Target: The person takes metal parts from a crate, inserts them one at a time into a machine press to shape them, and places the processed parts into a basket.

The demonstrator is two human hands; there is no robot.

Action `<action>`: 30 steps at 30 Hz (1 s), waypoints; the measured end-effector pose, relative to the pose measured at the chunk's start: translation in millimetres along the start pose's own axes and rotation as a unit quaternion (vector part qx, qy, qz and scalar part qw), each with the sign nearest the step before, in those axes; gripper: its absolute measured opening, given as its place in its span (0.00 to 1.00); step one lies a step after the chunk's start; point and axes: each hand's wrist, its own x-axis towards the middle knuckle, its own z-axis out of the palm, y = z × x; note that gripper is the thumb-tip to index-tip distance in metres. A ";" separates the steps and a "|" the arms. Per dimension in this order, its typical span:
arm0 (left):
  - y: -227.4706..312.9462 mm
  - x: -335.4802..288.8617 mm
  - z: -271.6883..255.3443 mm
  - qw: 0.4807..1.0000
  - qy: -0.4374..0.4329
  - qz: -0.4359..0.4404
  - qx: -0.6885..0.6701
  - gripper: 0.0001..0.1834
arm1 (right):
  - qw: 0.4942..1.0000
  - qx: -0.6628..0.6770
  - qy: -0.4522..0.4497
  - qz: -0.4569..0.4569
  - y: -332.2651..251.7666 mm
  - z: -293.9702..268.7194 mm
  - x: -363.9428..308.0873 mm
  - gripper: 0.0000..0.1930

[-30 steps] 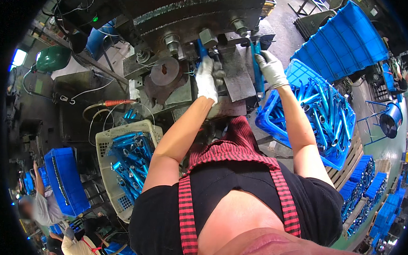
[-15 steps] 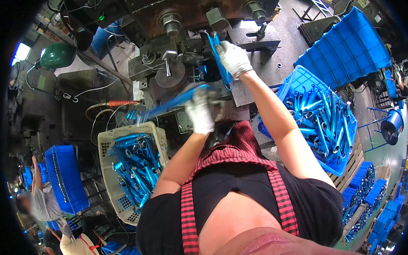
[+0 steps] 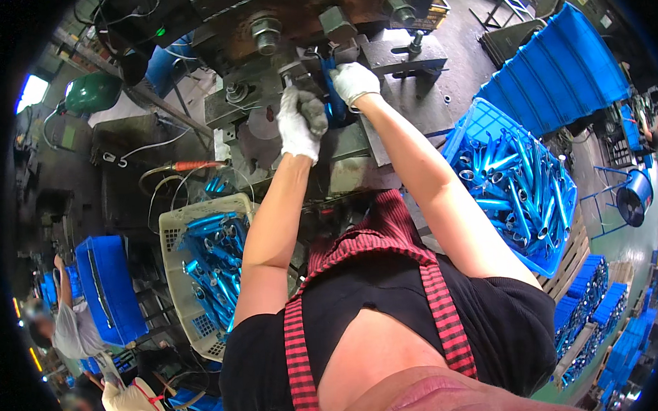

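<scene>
My right hand (image 3: 354,83), in a white glove, grips a blue metal tube (image 3: 333,95) that stands in the machine's fixture below the heavy upper block. My left hand (image 3: 301,124), gloved in white with greyish fingers, is closed around a short metal handle (image 3: 288,79) just left of the tube. Most of the handle is hidden by the fingers. Above both hands, large bolts and a hex-headed stud (image 3: 337,24) jut from the press block (image 3: 298,5).
A cream basket (image 3: 172,282) of blue tubes stands at left, and a blue crate (image 3: 467,130) of more tubes at right. Behind that leans an upended blue bin (image 3: 558,70). A green lamp (image 3: 93,92) hangs at far left. Other people are at lower left.
My left hand has let go of a blue tube it was swinging toward the left basket and has moved up onto the handle. My right hand and its tube have moved farther into the fixture.
</scene>
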 end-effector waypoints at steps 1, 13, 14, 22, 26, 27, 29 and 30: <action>-5.2 2.3 12.8 0.999 -0.004 -0.033 0.003 0.15 | 1.000 -0.003 -0.008 0.022 -0.8 -2.6 -0.7 0.16; -128.1 56.4 13.4 0.974 0.000 -0.224 -0.033 0.16 | 0.975 -0.118 0.138 0.125 197.4 -116.5 -137.5 0.12; -128.0 56.5 13.6 0.974 0.003 -0.226 -0.030 0.16 | 0.966 -0.184 0.138 0.122 228.0 -132.4 -163.1 0.12; -127.4 56.2 10.3 0.973 0.008 -0.233 -0.008 0.16 | 0.861 -0.246 -0.169 0.411 265.8 -186.6 -262.6 0.16; -125.4 52.2 21.1 0.973 0.012 -0.232 0.016 0.16 | 0.869 -0.247 -0.180 0.389 277.7 -172.9 -274.9 0.15; -127.3 51.0 22.4 0.972 0.007 -0.235 0.005 0.16 | 0.871 -0.226 -0.168 0.403 277.8 -176.8 -274.5 0.16; -123.1 48.9 21.9 0.973 0.015 -0.229 0.001 0.16 | 0.906 -0.200 -0.125 0.352 251.7 -196.6 -258.3 0.16; -120.9 52.7 15.0 0.973 0.000 -0.230 -0.016 0.14 | 0.915 -0.191 -0.123 0.335 228.6 -209.1 -246.7 0.15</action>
